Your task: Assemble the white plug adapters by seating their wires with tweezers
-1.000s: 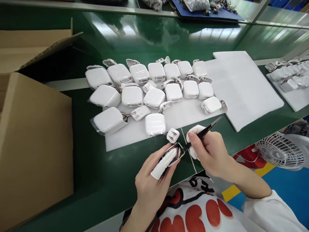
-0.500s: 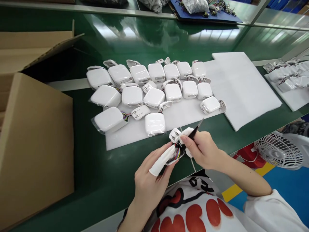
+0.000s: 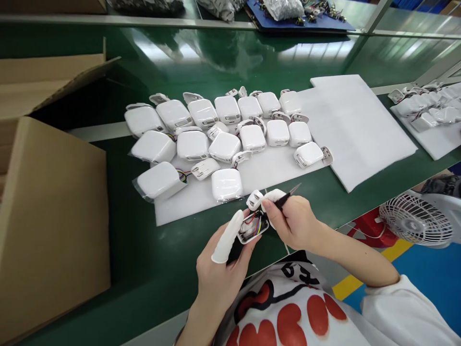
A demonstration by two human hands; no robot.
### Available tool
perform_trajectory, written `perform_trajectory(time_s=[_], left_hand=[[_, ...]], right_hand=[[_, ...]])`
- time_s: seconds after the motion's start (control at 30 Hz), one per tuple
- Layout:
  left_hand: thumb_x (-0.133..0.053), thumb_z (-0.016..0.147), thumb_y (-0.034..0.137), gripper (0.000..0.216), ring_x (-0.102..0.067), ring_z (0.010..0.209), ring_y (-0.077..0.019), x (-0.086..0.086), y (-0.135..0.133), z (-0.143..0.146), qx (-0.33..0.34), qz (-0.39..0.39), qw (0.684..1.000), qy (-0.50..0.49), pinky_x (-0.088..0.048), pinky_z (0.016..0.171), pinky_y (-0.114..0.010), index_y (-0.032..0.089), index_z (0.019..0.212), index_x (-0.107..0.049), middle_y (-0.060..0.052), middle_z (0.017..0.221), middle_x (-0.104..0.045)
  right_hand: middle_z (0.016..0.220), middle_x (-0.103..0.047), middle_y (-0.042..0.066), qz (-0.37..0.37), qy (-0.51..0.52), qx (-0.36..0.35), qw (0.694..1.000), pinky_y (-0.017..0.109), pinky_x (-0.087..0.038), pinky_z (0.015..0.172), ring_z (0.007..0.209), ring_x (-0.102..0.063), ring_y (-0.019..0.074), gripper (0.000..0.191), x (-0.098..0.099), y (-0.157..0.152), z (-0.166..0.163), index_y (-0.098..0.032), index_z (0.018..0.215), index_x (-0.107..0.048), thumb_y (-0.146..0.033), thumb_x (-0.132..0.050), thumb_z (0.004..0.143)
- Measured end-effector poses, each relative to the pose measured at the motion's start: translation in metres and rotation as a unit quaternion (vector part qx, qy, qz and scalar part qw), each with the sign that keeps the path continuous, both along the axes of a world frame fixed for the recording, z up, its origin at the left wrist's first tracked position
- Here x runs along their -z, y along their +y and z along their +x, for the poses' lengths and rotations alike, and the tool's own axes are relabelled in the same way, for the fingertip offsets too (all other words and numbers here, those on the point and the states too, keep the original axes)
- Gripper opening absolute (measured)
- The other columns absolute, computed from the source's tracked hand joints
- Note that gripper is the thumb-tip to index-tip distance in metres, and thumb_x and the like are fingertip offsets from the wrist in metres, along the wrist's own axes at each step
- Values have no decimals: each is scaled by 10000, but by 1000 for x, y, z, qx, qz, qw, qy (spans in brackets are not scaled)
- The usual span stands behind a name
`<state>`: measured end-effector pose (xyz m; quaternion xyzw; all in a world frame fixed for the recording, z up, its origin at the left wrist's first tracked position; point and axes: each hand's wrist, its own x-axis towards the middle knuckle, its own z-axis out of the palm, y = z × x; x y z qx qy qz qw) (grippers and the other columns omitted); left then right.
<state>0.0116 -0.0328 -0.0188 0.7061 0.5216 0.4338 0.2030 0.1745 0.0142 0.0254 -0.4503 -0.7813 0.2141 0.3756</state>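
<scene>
Above the table's front edge, my left hand (image 3: 219, 269) grips a white plastic charger housing (image 3: 248, 238), its open end showing coloured wires. A white finger cot covers my left index finger, which is lifted off the wires. My right hand (image 3: 295, 218) is closed round dark tweezers (image 3: 284, 199), whose pointed end sticks out up and to the right. The right fingers, also with a white cot, meet the housing's right side. A small white plug piece (image 3: 254, 200) with metal prongs stands at the housing's far end, beside the right fingertips.
Several white charger units (image 3: 226, 184) lie in rows on a white foam sheet (image 3: 273, 173). Another foam sheet (image 3: 363, 129) lies to the right. A cardboard box (image 3: 57, 221) stands at the left, a fan (image 3: 414, 221) at the lower right. Beyond is a blue tray (image 3: 259, 17).
My left index finger has lifted away from the housing's opening, exposing the wires inside. Both hands have shifted slightly left, the right still holding the tweezers.
</scene>
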Motion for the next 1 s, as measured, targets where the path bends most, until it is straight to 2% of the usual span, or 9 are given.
perform_trajectory(time_s=[0.13, 0.33, 0.43, 0.53, 0.63, 0.73, 0.8, 0.9, 1.0], left_hand=[[-693, 744, 149, 497, -663, 913, -184, -2, 0, 3, -8, 26, 1000, 14, -560, 810, -280, 244, 1207, -540, -20, 1087, -667], [-695, 737, 149, 473, -637, 996, -201, -10, -1, 6, -9, 24, 1000, 13, -549, 864, -297, 208, 1184, -549, -53, 1212, -605], [-684, 738, 135, 500, -641, 985, -207, -8, -4, 5, 0, 16, 1000, -6, -551, 863, -316, 213, 1208, -532, -58, 1198, -611], [-682, 736, 117, 577, -665, 905, -188, -2, -6, 4, -2, 12, 1000, -28, -561, 835, -317, 236, 1264, -481, -45, 1129, -645], [-679, 746, 125, 600, -673, 877, -177, 0, -7, 4, -10, 5, 1000, -30, -568, 805, -304, 254, 1286, -453, -29, 1082, -663], [-663, 770, 164, 519, -671, 884, -175, -1, -6, 3, -8, -9, 1000, -22, -574, 771, -276, 254, 1252, -490, -19, 1046, -674], [-665, 772, 186, 473, -671, 885, -176, -2, -6, 2, -5, -16, 1000, -23, -578, 760, -270, 251, 1217, -520, -20, 1040, -675], [-674, 764, 172, 543, -669, 898, -180, -1, -5, 1, 2, -19, 999, -45, -577, 793, -297, 239, 1261, -468, -29, 1056, -673], [-680, 755, 150, 527, -664, 911, -183, -2, -4, 1, 16, -15, 998, -59, -573, 820, -323, 231, 1236, -480, -32, 1055, -674]], right_hand=[[504, -285, -68, -100, 64, 41, 992, 226, -225, 430, 415, -286, 79, 312, -12, -1, 3, -222, 652, -270, -259, -348, 952], [527, -322, -66, -198, 139, 8, 970, 208, -248, 446, 446, -284, 70, 299, -15, -7, 11, -197, 676, -362, -312, -378, 952], [525, -353, -58, -238, 190, 54, 951, 200, -269, 439, 457, -325, 75, 348, -15, -13, 14, -195, 671, -381, -388, -359, 959], [517, -331, -66, -288, 166, 99, 938, 197, -241, 426, 467, -297, 70, 367, -18, -17, 14, -196, 634, -349, -399, -462, 917], [541, -336, -75, -378, 127, 31, 916, 188, -231, 436, 503, -278, 63, 366, -19, -16, 12, -183, 618, -377, -347, -654, 792], [573, -376, -76, -437, 136, -25, 889, 183, -248, 451, 524, -297, 59, 334, -14, -12, 11, -167, 626, -444, -305, -740, 695], [585, -391, -74, -459, 151, -31, 875, 184, -252, 457, 529, -305, 60, 302, -9, -9, 11, -159, 644, -485, -294, -753, 674], [598, -400, -69, -488, 196, -44, 849, 190, -262, 475, 540, -323, 63, 290, -3, -5, 12, -155, 666, -514, -297, -767, 658], [565, -352, -79, -492, 236, -35, 837, 198, -240, 467, 518, -297, 59, 379, 2, -5, 11, -170, 602, -432, -328, -773, 654]])
